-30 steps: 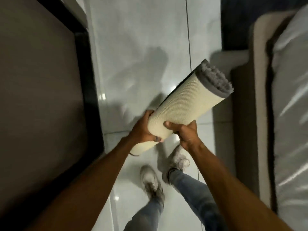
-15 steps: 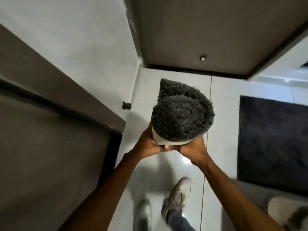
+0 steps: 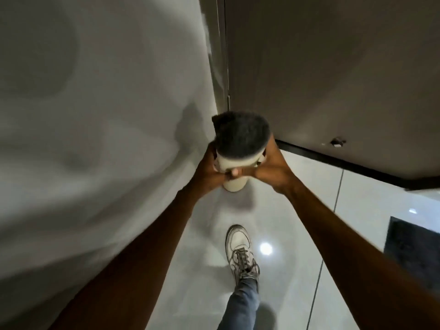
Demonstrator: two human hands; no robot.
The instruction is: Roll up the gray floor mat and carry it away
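Glossy pale floor tiles [image 3: 269,220] run into a corner where a plain white wall [image 3: 95,115] meets a brown wooden door [image 3: 333,67]. Held upright over those tiles, close to that corner, is the gray shaggy floor mat with cream woven backing, rolled into a thick tube [image 3: 240,141]; its dark pile shows at the top end and the pale backing wraps the outside. The left hand [image 3: 209,167] and right hand [image 3: 271,167] are both clasped around its lower half, thumbs meeting at the front, so the roll is firmly gripped from both sides. It looks light and soft, springy enough to unroll if the squeeze slackens, and the backing seems to give decent friction. A grasp around the middle, covering the loose outer edge, would likely keep it wound. Below, one white laced sneaker [image 3: 240,251] and a blue-jeaned leg step forward, and a dark mat's corner [image 3: 414,253] lies at the right edge.
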